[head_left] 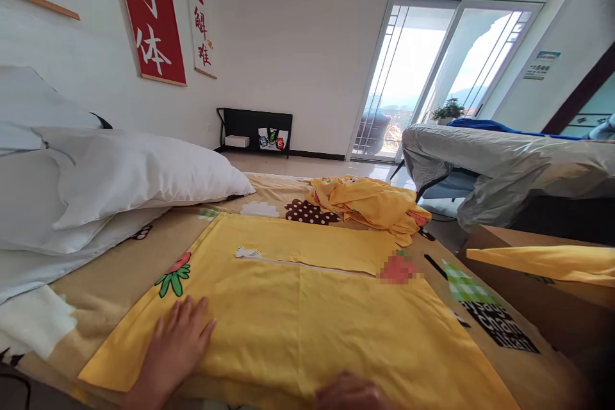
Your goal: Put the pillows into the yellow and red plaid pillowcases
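Yellow cloth [250, 320] lies spread over the patterned bedspread [120, 285], white pillow [158, 170] left of it. Smoothing seems the step; next probably calls for flat, even pressure. My left hand [177, 343] rests palm-down on its left part, grasping nothing; right hand [353, 392] blurred at its near side, can't tell grip.

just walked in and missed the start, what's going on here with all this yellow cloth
A person has a yellow cloth spread out over a patterned cover. The left hand lies on its left part, and the right hand is at the near side, partly cut off by the picture's edge. Beyond the cloth lies a crumpled yellow bundle, and white pillows are piled to the left.
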Demonstrator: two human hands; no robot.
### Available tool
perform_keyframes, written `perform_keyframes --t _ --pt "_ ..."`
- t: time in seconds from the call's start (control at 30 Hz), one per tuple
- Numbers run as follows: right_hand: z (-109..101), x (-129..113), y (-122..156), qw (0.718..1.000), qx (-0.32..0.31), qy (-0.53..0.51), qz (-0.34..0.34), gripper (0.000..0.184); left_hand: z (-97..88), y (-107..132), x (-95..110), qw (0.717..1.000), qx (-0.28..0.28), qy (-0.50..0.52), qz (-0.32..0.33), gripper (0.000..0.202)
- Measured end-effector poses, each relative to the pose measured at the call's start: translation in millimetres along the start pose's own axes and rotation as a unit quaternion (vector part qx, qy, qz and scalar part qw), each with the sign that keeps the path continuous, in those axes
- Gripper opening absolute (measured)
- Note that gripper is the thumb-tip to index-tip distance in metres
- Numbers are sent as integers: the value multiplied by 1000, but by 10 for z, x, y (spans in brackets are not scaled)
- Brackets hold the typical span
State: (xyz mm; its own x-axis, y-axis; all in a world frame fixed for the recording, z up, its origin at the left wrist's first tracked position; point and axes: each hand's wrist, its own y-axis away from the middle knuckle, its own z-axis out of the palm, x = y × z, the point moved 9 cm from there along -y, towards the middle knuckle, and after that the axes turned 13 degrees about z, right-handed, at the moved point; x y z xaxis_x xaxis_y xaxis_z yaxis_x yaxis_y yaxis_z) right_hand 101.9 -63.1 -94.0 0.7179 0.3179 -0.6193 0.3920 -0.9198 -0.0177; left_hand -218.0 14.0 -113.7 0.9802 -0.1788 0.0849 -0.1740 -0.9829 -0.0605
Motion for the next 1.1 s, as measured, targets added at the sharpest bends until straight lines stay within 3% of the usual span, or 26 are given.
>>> perform_keyframes --t 0.07,0.13,0.17,0.2,0.27,0.33,0.43,0.6,0.83,0.97,1.1 --pt "-319 -49 -397 999 23 14 37 38 -220 -286 702 988 -8 52 144 53" --pt "-524 18 -930 990 15 89 109 33 -400 -564 1499 945 -22 120 303 46" --pt "-585 51 -1197 985 9 113 128 30 -436 -693 1812 926 -34 134 352 43" --pt "-630 96 -1444 981 12 133 143 28 -444 -827 2037 919 -36 128 372 39" --pt "-636 227 -1833 972 9 171 164 21 -388 -1056 2273 922 -21 122 367 36" --pt "-589 386 -2075 964 2 202 175 15 -287 -1179 2306 932 12 124 340 39" --pt "-535 601 -2269 956 -10 230 183 23 -135 -1193 2217 940 50 135 311 40" --pt "-528 793 -2502 951 -33 237 194 27 -67 -1167 2200 938 52 123 319 36" --pt "-570 773 -2533 952 33 247 178 15 -146 -1147 2202 932 21 164 323 24" --pt "-630 700 -2490 942 104 253 194 32 -207 -989 2268 926 -28 154 344 24" --pt "-657 674 -2506 940 132 234 213 37 -285 -884 2271 926 -42 144 348 28"
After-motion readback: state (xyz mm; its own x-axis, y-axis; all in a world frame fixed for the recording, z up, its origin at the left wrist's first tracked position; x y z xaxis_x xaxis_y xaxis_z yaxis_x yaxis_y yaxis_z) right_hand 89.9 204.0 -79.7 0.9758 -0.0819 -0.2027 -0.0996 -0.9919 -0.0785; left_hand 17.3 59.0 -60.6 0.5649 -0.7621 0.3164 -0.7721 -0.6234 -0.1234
